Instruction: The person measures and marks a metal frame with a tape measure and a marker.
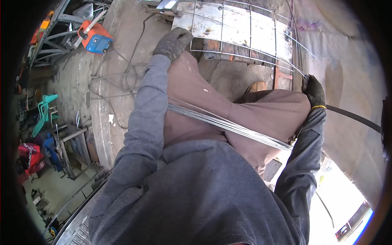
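My left hand (173, 43), in a dark knit glove, lies by my knee at the near left corner of a pale metal plate (236, 25). Its fingers are curled, and whatever they hold is hidden. Over the plate lies a grid of thin metal rods (250, 28). My right hand (314, 91), gloved with a yellow cuff edge, is closed around a thin metal rod (301, 72) at the grid's right side. A bundle of straight metal rods (228, 125) rests across my lap.
Charred wooden blocks (239, 52) sit under the plate. An orange and blue machine (94, 37) stands on the floor at left, with a loose cable (132, 75) coiled nearby. Fabric sheeting (347, 81) hangs at right. Metal frames (73, 151) and a red bag (30, 159) are lower left.
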`<state>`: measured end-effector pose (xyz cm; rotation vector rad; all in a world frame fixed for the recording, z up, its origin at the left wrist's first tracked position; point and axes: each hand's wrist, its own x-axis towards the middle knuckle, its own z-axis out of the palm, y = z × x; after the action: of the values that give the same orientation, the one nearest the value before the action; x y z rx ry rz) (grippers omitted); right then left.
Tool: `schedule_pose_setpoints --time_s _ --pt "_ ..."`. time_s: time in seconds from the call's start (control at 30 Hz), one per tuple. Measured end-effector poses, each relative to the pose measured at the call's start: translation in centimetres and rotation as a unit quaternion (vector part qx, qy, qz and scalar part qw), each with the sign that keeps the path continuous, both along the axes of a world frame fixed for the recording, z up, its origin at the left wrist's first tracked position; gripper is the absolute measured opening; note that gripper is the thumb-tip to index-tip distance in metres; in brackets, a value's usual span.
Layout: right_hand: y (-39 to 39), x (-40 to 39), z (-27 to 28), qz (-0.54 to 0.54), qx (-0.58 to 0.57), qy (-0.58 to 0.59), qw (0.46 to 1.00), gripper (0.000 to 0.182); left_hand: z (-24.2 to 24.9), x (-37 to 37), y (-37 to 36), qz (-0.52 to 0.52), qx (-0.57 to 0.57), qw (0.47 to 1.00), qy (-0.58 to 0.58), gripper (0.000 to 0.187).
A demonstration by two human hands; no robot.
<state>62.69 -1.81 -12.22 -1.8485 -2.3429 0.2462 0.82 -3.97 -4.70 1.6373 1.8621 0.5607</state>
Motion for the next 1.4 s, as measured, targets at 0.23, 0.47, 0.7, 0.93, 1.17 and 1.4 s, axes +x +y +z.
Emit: schedule_pose_setpoints --time_s 0.23,0.47,0.7,0.93,1.17,1.4 --pt "-0.5 -0.6 0.7 -0.003 -0.046 0.133 0.990 0.024 0.7 0.8 0.2 0.017 0.004 1.000 -0.024 0.036" --pt "-0.2 -1.6 1.7 -0.010 -0.062 0.094 0.994 0.025 0.7 1.1 0.6 0.019 -0.010 1.000 -0.012 0.040" --pt "-0.6 -3.6 3.7 -0.087 -0.135 0.083 0.984 0.037 -0.3 0.6 0.6 0.006 0.008 1.000 -0.011 0.035" --pt "-0.2 -3.1 2.9 -0.081 -0.129 0.063 0.986 0.039 0.3 1.0 0.2 0.017 0.002 1.000 -0.015 0.033" --pt "-0.4 -3.5 3.8 -0.054 -0.033 -0.028 0.998 0.032 -1.1 0.4 0.4 0.025 0.009 1.000 -0.013 0.039" --pt "-0.6 -4.0 4.2 -0.025 0.001 -0.056 0.998 0.030 0.2 1.7 -0.3 0.031 0.015 0.999 0.004 0.038"
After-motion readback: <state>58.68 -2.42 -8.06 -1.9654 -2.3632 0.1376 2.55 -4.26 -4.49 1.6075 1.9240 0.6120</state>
